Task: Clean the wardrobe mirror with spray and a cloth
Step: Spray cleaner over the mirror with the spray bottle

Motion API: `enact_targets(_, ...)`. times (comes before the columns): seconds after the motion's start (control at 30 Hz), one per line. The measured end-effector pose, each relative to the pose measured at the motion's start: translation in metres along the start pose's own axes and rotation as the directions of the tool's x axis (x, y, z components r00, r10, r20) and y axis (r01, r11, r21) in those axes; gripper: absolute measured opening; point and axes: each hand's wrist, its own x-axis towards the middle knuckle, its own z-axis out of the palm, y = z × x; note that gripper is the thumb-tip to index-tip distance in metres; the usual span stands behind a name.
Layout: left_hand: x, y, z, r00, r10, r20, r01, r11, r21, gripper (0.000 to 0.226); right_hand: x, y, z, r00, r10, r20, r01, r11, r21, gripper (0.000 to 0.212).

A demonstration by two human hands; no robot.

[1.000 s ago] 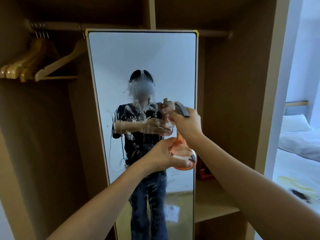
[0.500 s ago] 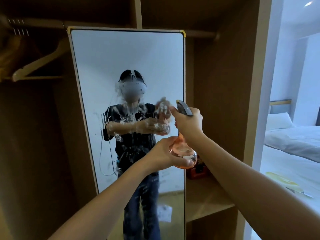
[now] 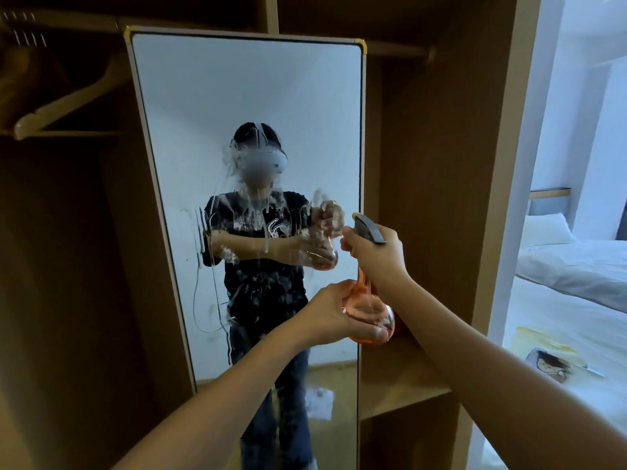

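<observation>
I have my right hand (image 3: 376, 256) gripping the bottle (image 3: 368, 310) head and my left hand (image 3: 334, 315) cupping its round base, right of the foam-streaked mirror (image 3: 244, 106).

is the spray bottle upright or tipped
Upright: the spray bottle has its round base in the left hand and its grey head on top, gripped by the right hand.

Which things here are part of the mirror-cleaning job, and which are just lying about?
In use: mirror, wet with spray; orange spray bottle, left hand cupping its base, right hand gripping its head.
Lying about: wooden hanger, shelf, bed. No cloth visible.
</observation>
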Motion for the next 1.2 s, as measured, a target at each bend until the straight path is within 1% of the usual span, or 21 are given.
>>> enact_targets(0.2,-0.006,-0.014,0.008,0.999,-0.024,0.029,0.025,0.999,-0.03,0.049,-0.005,0.019,0.004,1.0,0.017,-0.008,-0.017,1.0,0.0,0.027)
enact_targets(0.33,-0.009,-0.021,0.014,0.999,-0.028,0.038,0.029,0.999,-0.045,0.053,-0.01,0.025,0.007,0.997,0.049,-0.057,-0.049,0.999,0.004,0.034)
enact_targets(0.47,-0.012,-0.024,0.016,0.999,-0.022,0.036,0.025,0.996,-0.082,0.055,-0.013,0.027,0.01,0.997,0.056,-0.056,-0.057,0.998,-0.021,0.035)
enact_targets(0.6,-0.015,-0.03,0.013,0.999,-0.036,0.024,0.038,0.995,-0.093,0.053,-0.015,0.028,0.015,1.0,0.025,-0.015,-0.025,0.999,-0.027,0.03)
enact_targets(0.7,-0.019,-0.036,0.011,0.999,-0.05,0.016,0.052,0.994,-0.097,0.056,-0.017,0.026,0.02,0.998,0.021,0.054,-0.019,0.999,-0.05,0.033)
enact_targets(0.87,-0.028,-0.045,0.003,0.996,-0.075,-0.039,0.07,0.991,-0.114,0.06,-0.022,0.025,0.033,0.994,-0.005,0.105,0.009,0.999,-0.037,0.033)
enact_targets(1.0,-0.037,-0.051,-0.005,0.993,-0.104,-0.061,0.095,0.987,-0.129,0.059,-0.027,0.025,0.046,0.994,-0.017,0.106,0.02,1.0,-0.023,0.036)
enact_targets(1.07,-0.042,-0.052,-0.008,0.991,-0.116,-0.07,0.106,0.986,-0.131,0.056,-0.028,0.025,0.053,0.996,-0.019,0.083,0.018,1.0,0.005,0.04)
enact_targets(1.13,-0.047,-0.053,-0.011,0.989,-0.124,-0.083,0.111,0.983,-0.144,0.055,-0.029,0.026,0.06,0.998,-0.005,0.062,0.005,1.0,-0.005,0.045)
enact_targets(1.2,-0.051,-0.054,-0.013,0.985,-0.137,-0.105,0.119,0.98,-0.162,0.054,-0.029,0.027,0.068,0.997,0.011,0.072,-0.012,1.0,0.002,0.043)
